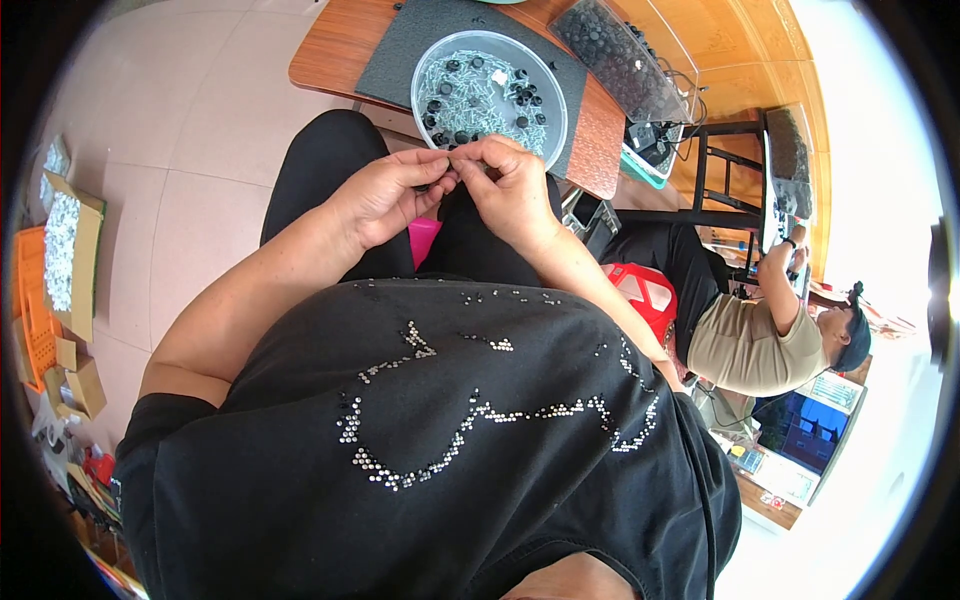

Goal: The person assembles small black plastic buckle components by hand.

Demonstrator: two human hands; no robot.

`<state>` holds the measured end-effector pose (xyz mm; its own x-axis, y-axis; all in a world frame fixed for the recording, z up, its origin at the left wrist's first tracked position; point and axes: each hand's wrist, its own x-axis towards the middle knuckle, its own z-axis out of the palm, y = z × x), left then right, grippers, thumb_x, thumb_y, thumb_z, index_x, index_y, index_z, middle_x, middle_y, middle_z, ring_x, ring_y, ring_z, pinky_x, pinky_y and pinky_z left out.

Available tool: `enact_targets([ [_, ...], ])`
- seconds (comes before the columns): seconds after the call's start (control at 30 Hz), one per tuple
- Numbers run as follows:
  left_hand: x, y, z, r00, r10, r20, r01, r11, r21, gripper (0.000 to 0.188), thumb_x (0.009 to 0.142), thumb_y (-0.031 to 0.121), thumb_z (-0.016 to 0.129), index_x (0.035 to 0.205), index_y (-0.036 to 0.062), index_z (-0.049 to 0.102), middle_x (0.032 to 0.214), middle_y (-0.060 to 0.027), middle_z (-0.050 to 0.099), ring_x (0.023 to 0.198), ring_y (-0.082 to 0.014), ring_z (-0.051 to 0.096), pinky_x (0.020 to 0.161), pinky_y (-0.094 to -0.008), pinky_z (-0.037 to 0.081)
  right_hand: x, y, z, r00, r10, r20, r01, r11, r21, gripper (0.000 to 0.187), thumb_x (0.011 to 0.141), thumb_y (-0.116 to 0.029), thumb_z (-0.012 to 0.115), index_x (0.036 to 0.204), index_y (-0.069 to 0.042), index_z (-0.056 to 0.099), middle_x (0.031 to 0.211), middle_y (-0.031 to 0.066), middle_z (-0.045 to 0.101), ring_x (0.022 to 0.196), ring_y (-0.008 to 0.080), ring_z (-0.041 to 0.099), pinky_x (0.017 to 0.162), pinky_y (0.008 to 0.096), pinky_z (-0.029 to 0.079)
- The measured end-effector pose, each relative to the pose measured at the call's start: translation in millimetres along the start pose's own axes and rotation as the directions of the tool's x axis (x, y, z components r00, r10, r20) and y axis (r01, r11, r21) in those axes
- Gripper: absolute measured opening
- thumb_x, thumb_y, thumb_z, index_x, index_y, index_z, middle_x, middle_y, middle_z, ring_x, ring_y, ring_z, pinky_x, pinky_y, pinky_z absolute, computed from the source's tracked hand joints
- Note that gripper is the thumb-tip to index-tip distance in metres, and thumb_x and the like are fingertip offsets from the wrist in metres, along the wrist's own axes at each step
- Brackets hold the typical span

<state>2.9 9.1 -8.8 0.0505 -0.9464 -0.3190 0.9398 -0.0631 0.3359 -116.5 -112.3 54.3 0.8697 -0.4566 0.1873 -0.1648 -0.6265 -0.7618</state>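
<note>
Over my lap, just in front of the basin, my two hands meet at the fingertips. My left hand (pixel 388 197) is closed in a pinch, its other fingers curled, around something small and dark that is mostly hidden. My right hand (pixel 507 187) pinches at the same spot with thumb and forefinger. What they hold is too small to name. Beyond them a round translucent basin (pixel 418 82) holds many pale metal screws (pixel 470 95) with several black round plastic caps (pixel 461 137) among them. A small white piece (pixel 499 76) lies on the screws.
The basin stands on a dark mat (pixel 385 70) on a brown table (pixel 335 50). A clear bin of black parts (pixel 625 60) is at the far right. At right, a person (pixel 760 335) sits working at another table. Cartons (pixel 85 265) and an orange crate (pixel 38 310) stand at left.
</note>
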Motion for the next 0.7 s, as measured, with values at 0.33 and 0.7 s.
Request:
enact_targets([
  [0.33,-1,-8,-3,1.0,-0.029,-0.006,0.029,0.999,-0.046,0.018,0.092,0.009,0.054,0.109,0.0035,0.059,0.098,-0.0028,0.062,0.09,-0.0089,0.058,0.084,-0.0226,0.048,-10,5,9,0.996,-0.077,-0.039,0.077,0.997,0.008,0.017,0.077,0.002,0.063,0.093,0.0,0.068,0.078,0.0118,0.061,0.066,0.0222,0.062,0.06,0.03,0.049],
  [0.7,-2,3,12,0.998,-0.064,-0.015,0.064,0.997,-0.045,0.026,0.093,0.01,0.046,0.115,0.0001,0.055,0.112,-0.0098,0.059,0.11,-0.0171,0.054,0.1,-0.0357,0.04,-5,14,6,0.984,-0.168,-0.055,0.159,0.977,-0.146,0.028,0.072,0.003,0.064,0.1,0.0,0.066,0.082,0.0109,0.058,0.066,0.0191,0.059,0.057,0.0285,0.048],
])
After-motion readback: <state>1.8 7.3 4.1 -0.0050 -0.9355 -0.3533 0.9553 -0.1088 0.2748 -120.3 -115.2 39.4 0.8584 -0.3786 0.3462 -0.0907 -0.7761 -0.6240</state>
